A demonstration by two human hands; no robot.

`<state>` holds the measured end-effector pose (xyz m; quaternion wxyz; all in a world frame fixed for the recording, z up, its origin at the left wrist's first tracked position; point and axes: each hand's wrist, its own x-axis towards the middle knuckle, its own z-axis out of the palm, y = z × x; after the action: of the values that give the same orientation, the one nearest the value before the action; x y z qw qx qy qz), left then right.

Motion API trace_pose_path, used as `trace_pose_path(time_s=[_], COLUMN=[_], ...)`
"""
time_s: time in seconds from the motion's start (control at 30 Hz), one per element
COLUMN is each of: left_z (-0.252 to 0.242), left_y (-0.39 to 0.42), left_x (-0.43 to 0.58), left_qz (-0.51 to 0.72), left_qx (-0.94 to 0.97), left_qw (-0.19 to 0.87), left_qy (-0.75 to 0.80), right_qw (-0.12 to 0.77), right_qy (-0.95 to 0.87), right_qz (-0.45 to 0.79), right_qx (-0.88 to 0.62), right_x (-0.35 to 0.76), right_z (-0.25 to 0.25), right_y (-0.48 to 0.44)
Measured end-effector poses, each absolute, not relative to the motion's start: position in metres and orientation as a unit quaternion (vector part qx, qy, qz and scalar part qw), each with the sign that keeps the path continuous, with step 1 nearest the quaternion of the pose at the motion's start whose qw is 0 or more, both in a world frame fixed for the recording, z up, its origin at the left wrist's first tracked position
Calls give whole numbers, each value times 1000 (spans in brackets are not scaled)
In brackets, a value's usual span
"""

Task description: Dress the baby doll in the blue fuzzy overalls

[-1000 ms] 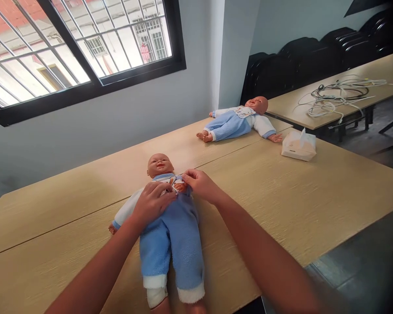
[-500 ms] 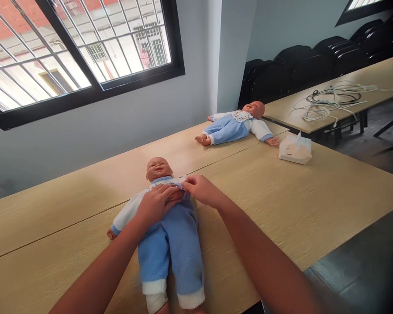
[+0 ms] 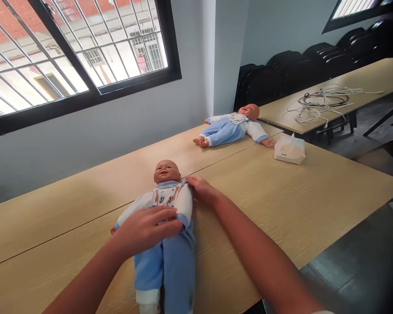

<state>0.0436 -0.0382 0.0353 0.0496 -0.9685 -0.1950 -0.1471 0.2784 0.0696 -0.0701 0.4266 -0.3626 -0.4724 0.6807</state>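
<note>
Blue fleece trousers and a white top cover the doll [image 3: 165, 218], which lies on its back on the near part of the wooden bench [image 3: 281, 196], head toward the far wall. The left hand [image 3: 147, 229] rests flat on the doll's belly with the fingers [image 3: 170, 213] spread and holding nothing, while the right hand [image 3: 199, 188] pinches the top's cloth at the doll's shoulder. If the right hand pulls hard to the right, I think the light doll could slide or turn under the loose left palm, and its legs lie already close to the near edge of the bench.
</note>
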Motion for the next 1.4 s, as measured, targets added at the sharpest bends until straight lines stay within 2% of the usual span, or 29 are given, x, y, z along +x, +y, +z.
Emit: trace_pose_path(time_s=[0.13,0.23,0.33,0.43,0.53,0.67,0.9,1.07,1.3,1.4], left_z=[45,48,48,48,50,53,48,46,40,32], left_y=[-45,-30,-11,-4,-8,-15,-19,-23,-26,-30], left_x=[38,19,0,-8,-8,-4,8,21,30,31], left_qz=[-177,-293,-398,-422,-413,-400,-389,-382,-367,-342], left_qx=[-965,-912,-838,-812,-824,-842,-845,-845,-855,-866], left_qw=[27,-2,0,-6,-15,-9,15,-16,-48,-68], left_qy=[-194,-285,-374,-404,-388,-361,-367,-375,-363,-357], right_qw=[448,436,371,260,206,302,386,359,360,415], right_qy=[-449,-451,-473,-514,-598,-617,-623,-695,-642,-575], right_qz=[679,694,737,774,690,499,397,497,594,634], right_qx=[-369,-353,-310,-264,-351,-528,-553,-375,-326,-309], right_x=[261,263,277,289,286,270,280,285,283,292], right_z=[-69,-66,-64,-65,-69,-76,-67,-64,-78,-81], right_y=[71,67,61,56,58,66,41,-12,-23,-17])
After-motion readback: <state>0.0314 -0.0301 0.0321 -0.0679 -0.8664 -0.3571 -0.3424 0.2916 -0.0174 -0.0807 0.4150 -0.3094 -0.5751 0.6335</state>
